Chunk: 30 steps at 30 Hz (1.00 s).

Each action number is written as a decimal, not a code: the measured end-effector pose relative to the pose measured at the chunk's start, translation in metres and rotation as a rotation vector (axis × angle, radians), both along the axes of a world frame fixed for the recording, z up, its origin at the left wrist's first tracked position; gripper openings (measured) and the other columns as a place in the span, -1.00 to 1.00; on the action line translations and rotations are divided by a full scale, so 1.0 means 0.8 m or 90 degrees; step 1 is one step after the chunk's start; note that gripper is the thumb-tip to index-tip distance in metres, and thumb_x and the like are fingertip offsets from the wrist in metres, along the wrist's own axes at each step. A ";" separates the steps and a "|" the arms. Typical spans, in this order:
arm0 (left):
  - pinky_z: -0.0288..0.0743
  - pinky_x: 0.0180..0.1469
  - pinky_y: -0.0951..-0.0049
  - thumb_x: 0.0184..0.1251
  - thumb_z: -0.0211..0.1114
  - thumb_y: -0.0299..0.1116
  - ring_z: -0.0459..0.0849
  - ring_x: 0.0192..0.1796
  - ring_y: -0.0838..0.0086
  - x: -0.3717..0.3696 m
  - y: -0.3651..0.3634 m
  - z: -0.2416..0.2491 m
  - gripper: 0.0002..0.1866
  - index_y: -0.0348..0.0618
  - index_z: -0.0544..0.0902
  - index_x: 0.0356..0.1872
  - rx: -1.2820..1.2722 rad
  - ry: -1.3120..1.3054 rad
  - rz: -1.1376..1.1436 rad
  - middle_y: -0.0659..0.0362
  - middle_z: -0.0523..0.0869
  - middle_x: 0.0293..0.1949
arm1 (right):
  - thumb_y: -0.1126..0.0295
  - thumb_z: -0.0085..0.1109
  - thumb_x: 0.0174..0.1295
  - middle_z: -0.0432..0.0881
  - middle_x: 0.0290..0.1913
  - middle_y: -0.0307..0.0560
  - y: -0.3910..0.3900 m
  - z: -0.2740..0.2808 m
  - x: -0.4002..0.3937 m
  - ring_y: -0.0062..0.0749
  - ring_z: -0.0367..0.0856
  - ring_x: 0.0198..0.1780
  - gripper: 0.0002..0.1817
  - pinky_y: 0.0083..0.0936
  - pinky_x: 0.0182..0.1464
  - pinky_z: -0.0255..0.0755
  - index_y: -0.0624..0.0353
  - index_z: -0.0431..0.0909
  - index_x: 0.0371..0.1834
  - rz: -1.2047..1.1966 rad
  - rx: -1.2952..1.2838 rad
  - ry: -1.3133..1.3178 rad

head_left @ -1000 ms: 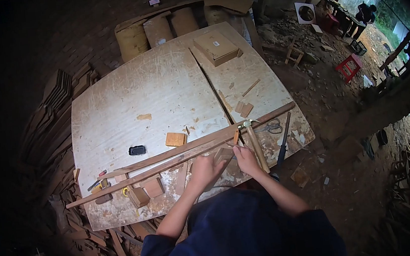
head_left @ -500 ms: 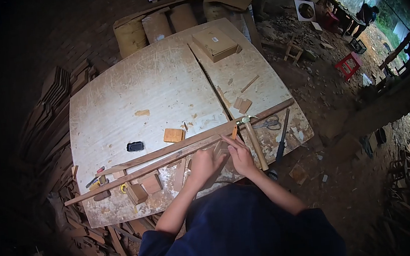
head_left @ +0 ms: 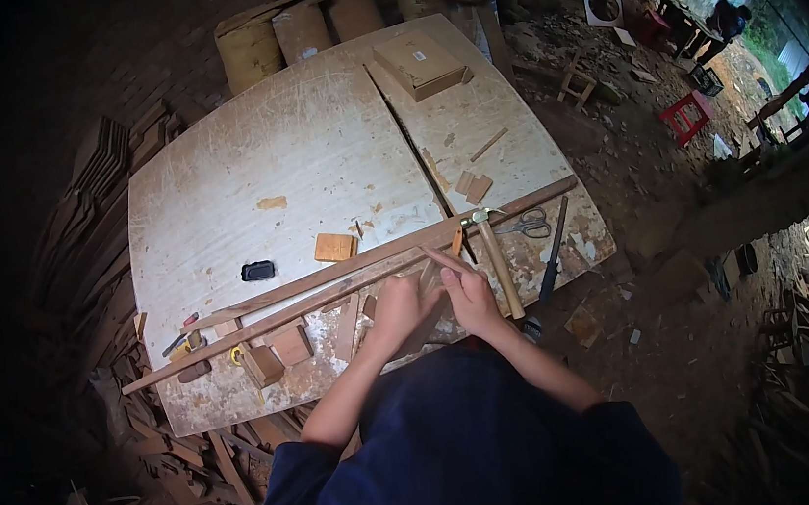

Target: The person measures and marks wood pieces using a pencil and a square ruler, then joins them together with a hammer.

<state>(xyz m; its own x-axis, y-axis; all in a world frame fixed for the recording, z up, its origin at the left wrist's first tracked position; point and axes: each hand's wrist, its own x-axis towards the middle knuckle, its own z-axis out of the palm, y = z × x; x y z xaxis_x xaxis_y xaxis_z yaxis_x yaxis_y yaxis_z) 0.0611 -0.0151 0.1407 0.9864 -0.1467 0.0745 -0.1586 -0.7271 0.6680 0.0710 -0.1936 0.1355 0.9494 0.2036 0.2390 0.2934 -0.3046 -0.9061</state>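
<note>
My left hand (head_left: 401,309) is closed round a small wooden piece (head_left: 429,277) near the front edge of the table (head_left: 315,153). Against the right side of that piece, my right hand (head_left: 469,297) is closed on a thin wooden strip (head_left: 447,260) lying slantwise over it. Both hands nearly touch. Beyond them, two long wooden bars (head_left: 328,278) cross the table. Just right of my right hand lies a hammer (head_left: 497,262), with scissors (head_left: 526,225) and a dark-handled file (head_left: 553,261) farther right. A small orange-handled tool (head_left: 457,240) lies beyond my fingers.
Wooden blocks (head_left: 291,344) and a yellow tape measure (head_left: 237,355) lie at the front left. A black tray (head_left: 257,270) and an orange-brown block (head_left: 335,247) lie beyond the bars. A cardboard box (head_left: 420,63) sits at the back. Another person (head_left: 725,26) is far right.
The view has tilted slightly, so the table appears higher. My right hand and the strip have shifted a little against the piece in my left hand.
</note>
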 end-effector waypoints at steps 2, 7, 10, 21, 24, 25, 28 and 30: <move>0.72 -0.17 -0.01 0.17 0.65 -0.18 0.82 -0.28 -0.19 0.008 0.002 0.003 -0.60 -0.40 0.81 -0.24 0.017 0.002 0.024 -0.26 0.78 -0.42 | 0.31 -0.02 0.68 0.69 0.28 0.37 -0.005 -0.010 0.009 0.26 0.65 0.33 -0.58 -0.08 0.39 0.49 0.31 0.61 0.41 -0.014 -0.026 -0.102; 0.73 -0.16 0.00 0.16 0.65 -0.18 0.82 -0.28 -0.18 0.008 0.009 0.005 -0.60 -0.37 0.83 -0.21 0.023 0.008 -0.011 -0.26 0.78 -0.42 | 0.30 -0.04 0.68 0.72 0.25 0.35 -0.001 -0.018 -0.002 0.28 0.62 0.37 -0.57 -0.06 0.43 0.46 0.29 0.62 0.41 -0.017 -0.073 0.127; 0.73 -0.16 0.01 0.15 0.66 -0.17 0.83 -0.28 -0.17 0.004 0.009 0.018 -0.60 -0.35 0.83 -0.21 0.039 0.032 0.011 -0.27 0.78 -0.41 | 0.25 0.00 0.67 0.74 0.21 0.34 0.004 -0.010 0.005 0.30 0.67 0.30 -0.56 -0.04 0.36 0.52 0.28 0.63 0.40 0.003 0.050 -0.069; 0.72 -0.20 0.03 0.14 0.66 -0.18 0.83 -0.32 -0.12 0.003 0.008 0.019 -0.60 -0.37 0.83 -0.24 -0.009 -0.040 0.035 -0.24 0.78 -0.43 | 0.25 -0.07 0.71 0.76 0.20 0.26 -0.004 0.006 0.026 0.20 0.69 0.31 -0.56 -0.01 0.46 0.43 0.26 0.63 0.41 -0.015 -0.030 0.209; 0.71 -0.22 0.03 0.14 0.66 -0.17 0.83 -0.35 -0.11 0.008 0.010 0.006 -0.61 -0.36 0.83 -0.26 -0.016 -0.079 0.028 -0.23 0.77 -0.46 | 0.24 -0.08 0.72 0.75 0.21 0.28 0.004 0.021 0.023 0.17 0.70 0.31 -0.56 -0.03 0.45 0.43 0.27 0.63 0.39 -0.011 -0.095 0.206; 0.71 -0.23 0.03 0.14 0.66 -0.17 0.83 -0.36 -0.11 0.005 0.010 0.003 -0.61 -0.36 0.83 -0.27 -0.005 -0.059 0.035 -0.23 0.76 -0.47 | 0.21 -0.09 0.72 0.78 0.12 0.28 0.016 0.022 0.014 0.17 0.75 0.21 -0.55 -0.04 0.31 0.52 0.25 0.65 0.37 -0.017 -0.051 0.046; 0.73 -0.19 -0.01 0.18 0.64 -0.16 0.82 -0.33 -0.16 0.006 0.013 0.026 -0.61 -0.38 0.82 -0.30 0.008 -0.013 0.049 -0.26 0.77 -0.45 | 0.20 -0.07 0.71 0.77 0.11 0.32 0.014 -0.003 0.019 0.20 0.75 0.20 -0.55 -0.05 0.29 0.53 0.28 0.65 0.35 -0.035 -0.003 0.004; 0.74 -0.17 -0.03 0.20 0.62 -0.16 0.82 -0.32 -0.18 0.004 0.012 0.035 -0.61 -0.39 0.81 -0.32 -0.006 -0.029 0.046 -0.27 0.77 -0.43 | 0.26 -0.03 0.69 0.71 0.28 0.34 -0.011 -0.013 0.029 0.22 0.65 0.39 -0.57 -0.04 0.56 0.38 0.32 0.62 0.38 -0.040 -0.051 0.338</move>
